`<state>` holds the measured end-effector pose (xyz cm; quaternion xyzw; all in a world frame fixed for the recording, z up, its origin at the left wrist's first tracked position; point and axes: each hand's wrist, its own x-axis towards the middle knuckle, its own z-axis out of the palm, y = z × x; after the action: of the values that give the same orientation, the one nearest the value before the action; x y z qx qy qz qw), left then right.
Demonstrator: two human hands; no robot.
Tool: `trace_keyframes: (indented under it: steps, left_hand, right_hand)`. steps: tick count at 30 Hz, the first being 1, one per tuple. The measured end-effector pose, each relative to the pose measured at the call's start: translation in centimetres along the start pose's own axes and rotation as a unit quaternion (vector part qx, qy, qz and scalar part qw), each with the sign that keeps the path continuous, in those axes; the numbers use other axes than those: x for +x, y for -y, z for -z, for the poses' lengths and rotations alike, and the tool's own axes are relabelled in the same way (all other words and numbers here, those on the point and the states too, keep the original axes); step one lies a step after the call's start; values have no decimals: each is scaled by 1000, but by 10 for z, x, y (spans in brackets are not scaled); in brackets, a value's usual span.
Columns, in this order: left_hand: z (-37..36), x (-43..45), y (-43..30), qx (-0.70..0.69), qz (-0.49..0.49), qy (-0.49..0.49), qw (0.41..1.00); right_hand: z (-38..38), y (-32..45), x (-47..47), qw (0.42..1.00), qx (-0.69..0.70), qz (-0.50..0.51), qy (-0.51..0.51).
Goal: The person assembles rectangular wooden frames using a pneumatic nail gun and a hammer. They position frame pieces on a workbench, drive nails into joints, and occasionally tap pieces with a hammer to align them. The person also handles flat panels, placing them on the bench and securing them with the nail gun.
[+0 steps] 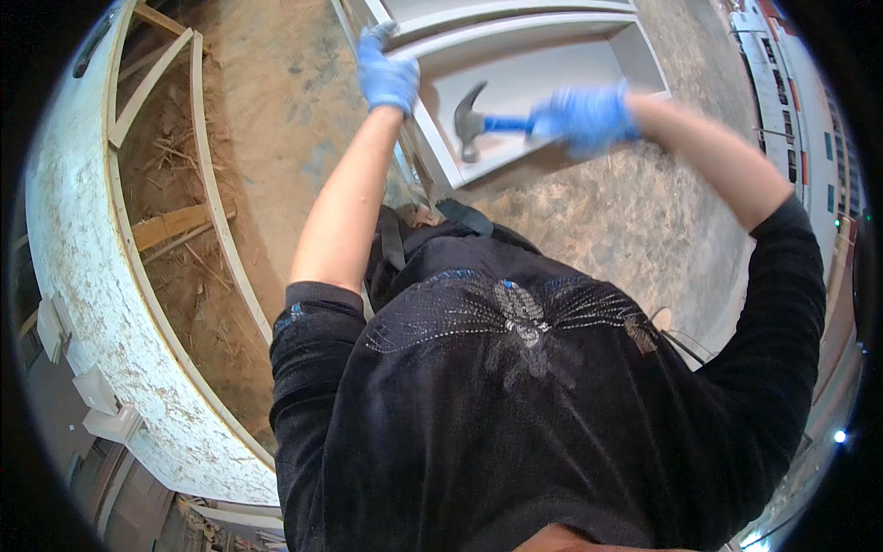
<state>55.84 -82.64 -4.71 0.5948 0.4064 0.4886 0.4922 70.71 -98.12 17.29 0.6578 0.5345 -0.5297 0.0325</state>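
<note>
A claw hammer [470, 124] with a blue handle is gripped in my right hand [586, 119], which wears a blue glove and is blurred. Its steel head hangs over the near left corner of a white open drawer-like box [531, 76]. My left hand [390, 72], also gloved in blue, rests on the box's left edge, the fingers around its corner. Whether those fingers pinch something small as well is hidden. Beyond that box lies a second white panelled section [441, 21], cut off by the top of the view.
A long paint-spattered worktable [90, 290] curves along the left, with wooden framing [196, 138] beneath it. Wood scraps [179, 148] litter the floor there. White blocks [114, 421] sit at the table's far side. Tall white stacks or machinery [793, 103] stand at the right.
</note>
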Motion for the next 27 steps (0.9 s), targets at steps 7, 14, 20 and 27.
trace_keyframes:
  steps: [7, 14, 20, 27]
  left_hand:
    - [2, -1, 6, -29, 30, 43, 998]
    - [5, -3, -9, -33, 50, 41, 997]
    - [7, -3, -9, -44, 56, 40, 997]
    - [21, -5, -29, 152, -14, 65, 986]
  right_hand:
    - [-8, -30, 2, 987, 107, -84, 90]
    - [40, 9, -26, 959, 137, 39, -244]
    - [-19, -15, -9, 993, 41, -111, -7]
    - [-64, -54, -26, 957, 267, 23, -109]
